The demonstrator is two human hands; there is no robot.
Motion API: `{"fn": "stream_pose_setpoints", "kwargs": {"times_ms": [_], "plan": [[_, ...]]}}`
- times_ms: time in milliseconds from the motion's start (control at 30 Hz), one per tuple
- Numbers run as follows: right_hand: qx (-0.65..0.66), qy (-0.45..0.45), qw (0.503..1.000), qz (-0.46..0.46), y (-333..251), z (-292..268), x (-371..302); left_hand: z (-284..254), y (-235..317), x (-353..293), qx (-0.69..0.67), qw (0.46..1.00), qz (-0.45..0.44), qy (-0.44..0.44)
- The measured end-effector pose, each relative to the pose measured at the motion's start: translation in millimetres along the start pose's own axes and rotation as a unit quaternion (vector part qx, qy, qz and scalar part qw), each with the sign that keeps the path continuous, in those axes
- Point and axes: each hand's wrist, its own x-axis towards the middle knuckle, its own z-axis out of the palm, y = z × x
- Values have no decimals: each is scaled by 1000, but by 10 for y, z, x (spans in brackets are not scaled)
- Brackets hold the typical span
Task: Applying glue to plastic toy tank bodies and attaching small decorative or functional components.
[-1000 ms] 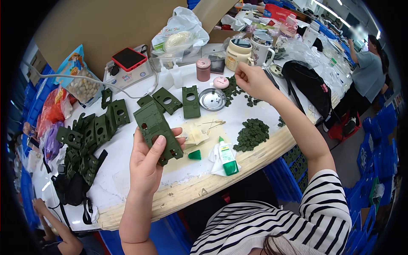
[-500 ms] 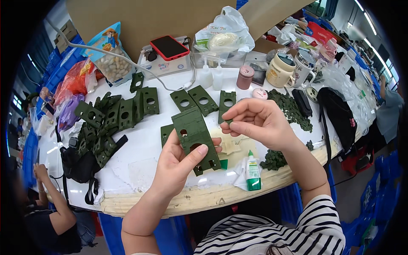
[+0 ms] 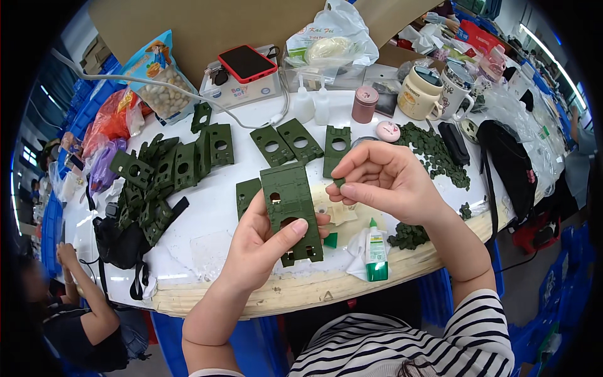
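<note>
Green-and-white bottle point(image 3: 377, 254): the landmark, on the tabletop point(image 3: 210, 251) near its front edge, beside a white tissue point(image 3: 357, 260).
Green panel point(image 3: 291, 198): to the left of the bottle, raised over the tabletop, its face with cutouts turned up.
Left hand point(image 3: 259, 246): left of the bottle, clasping the green panel, thumb across the face, fingers behind.
Right hand point(image 3: 391, 183): just beyond the bottle, pinching a small green piece point(image 3: 340, 182) between thumb and fingertips.
Change: a second ago the right hand was far beyond the bottle, by the scattered pieces point(image 3: 430, 151); now it is near the green panel.
Meaning: panel and piece appear matched up for fitting, though still apart.
Loose heap point(image 3: 407, 236): small green pieces, just right of the bottle.
Other panels point(image 3: 293, 131): three, beyond the bottle and to its left.
</note>
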Motion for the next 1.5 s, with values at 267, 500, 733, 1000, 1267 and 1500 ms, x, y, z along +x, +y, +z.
{"fn": "stream_pose_setpoints", "kwargs": {"times_ms": [267, 500, 733, 1000, 1267, 1500], "plan": [[-51, 16, 998, -19, 35, 10, -11, -3, -7, 24, 17, 999, -16, -29], [-50, 30, 998, -34, 69, -7, -16, 9, -2, 22, 19, 999, -24, -44], [-8, 55, 997, -54, -11, -37, -37, 47, -9, 7, 29, 995, -76, -61], [-164, 28, 980, -107, -119, 176, -149, 24, -72, -17, 52, 988, -90, -118], [-244, 28, 964, -103, -148, 314, -163, 26, -136, -20, 71, 989, -50, -122], [-308, 29, 943, -122, -191, 354, -145, 16, -126, -33, 88, 988, -35, -120]]}}
